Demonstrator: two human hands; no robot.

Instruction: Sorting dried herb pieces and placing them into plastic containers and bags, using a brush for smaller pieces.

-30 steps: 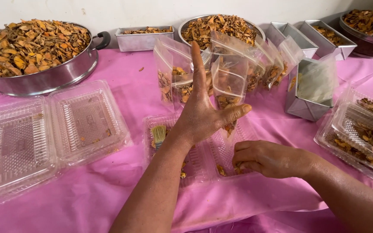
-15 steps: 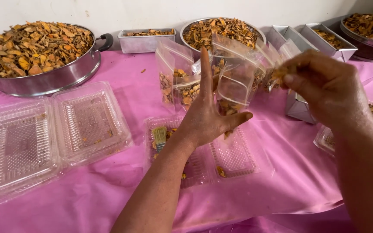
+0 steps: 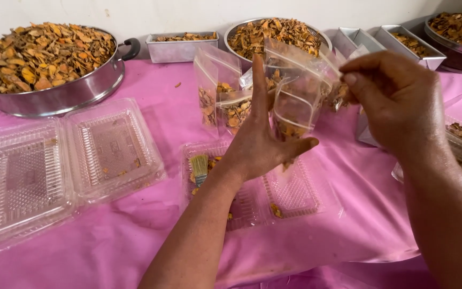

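Left hand [image 3: 260, 142] grips a clear zip bag [image 3: 295, 101] above the open plastic tray [image 3: 295, 195], orange-brown dried slices low inside it, while the right hand [image 3: 397, 99] pinches more slices at its mouth. Behind stand filled bags [image 3: 217, 91]. A heaped steel pan [image 3: 54, 93], a bowl [image 3: 274, 35] and an empty clamshell [image 3: 54, 166] surround them on pink cloth [image 3: 108, 241].

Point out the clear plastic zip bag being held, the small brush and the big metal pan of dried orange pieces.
Clear plastic zip bag [image 3: 294, 109], head view: its front face.
Small brush [image 3: 199, 167], head view: its bristles.
Big metal pan [image 3: 65, 93], head view: its side wall.
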